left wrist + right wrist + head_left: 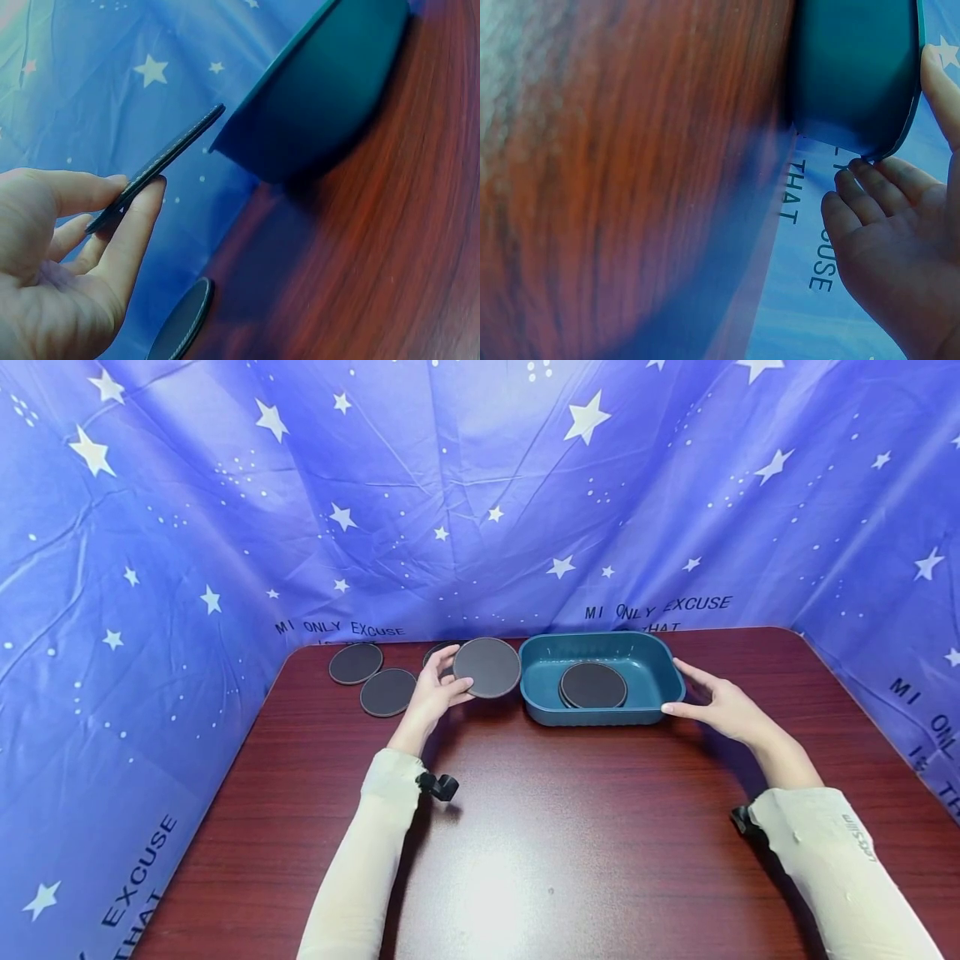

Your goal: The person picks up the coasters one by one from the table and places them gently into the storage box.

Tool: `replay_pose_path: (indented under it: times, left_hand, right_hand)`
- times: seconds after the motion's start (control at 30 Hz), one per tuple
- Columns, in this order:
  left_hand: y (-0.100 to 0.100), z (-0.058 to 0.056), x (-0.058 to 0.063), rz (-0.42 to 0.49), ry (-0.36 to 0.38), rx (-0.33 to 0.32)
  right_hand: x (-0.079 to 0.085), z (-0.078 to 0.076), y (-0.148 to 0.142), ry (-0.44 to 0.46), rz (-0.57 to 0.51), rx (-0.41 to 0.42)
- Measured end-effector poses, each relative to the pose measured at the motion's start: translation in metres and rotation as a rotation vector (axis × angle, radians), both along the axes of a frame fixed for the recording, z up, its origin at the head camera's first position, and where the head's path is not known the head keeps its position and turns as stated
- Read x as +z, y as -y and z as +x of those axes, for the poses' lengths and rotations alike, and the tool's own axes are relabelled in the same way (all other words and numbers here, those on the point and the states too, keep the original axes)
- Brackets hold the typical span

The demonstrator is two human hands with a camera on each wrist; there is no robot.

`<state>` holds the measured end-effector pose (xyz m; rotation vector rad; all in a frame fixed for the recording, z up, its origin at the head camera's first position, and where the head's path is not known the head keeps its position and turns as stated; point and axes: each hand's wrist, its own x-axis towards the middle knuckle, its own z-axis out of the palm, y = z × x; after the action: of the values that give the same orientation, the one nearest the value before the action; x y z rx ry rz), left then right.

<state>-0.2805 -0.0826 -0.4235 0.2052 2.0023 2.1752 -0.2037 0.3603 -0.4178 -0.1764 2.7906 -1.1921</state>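
My left hand [435, 692] pinches a dark round coaster [487, 668] by its edge and holds it up off the table, just left of the teal bin. The left wrist view shows this coaster [161, 165] edge-on, tilted, with pale stitching along its rim. Inside the teal bin [585, 717] lies a small stack of similar coasters [592, 685]. At the bin's right end is my right hand [723, 710], its thumb at the front corner and its fingertips at the side. In the right wrist view these fingers [885, 187] extend to the bin's edge.
Two more coasters lie at the table's back left, one farther back [356, 663] and one nearer [387, 692]. Another coaster [435, 652] is partly hidden behind my left hand. A blue star-printed cloth [465, 552] hangs right behind the wooden table [570, 827].
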Motion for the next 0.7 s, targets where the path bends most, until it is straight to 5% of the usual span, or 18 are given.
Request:
replay_pose_path:
  times: [0.7]
  left_hand:
    - [-0.057,-0.002,0.014,0.022,-0.007,-0.082]
  right_hand:
    - [0.000,0.000,0.001,-0.009,0.012,0.005]
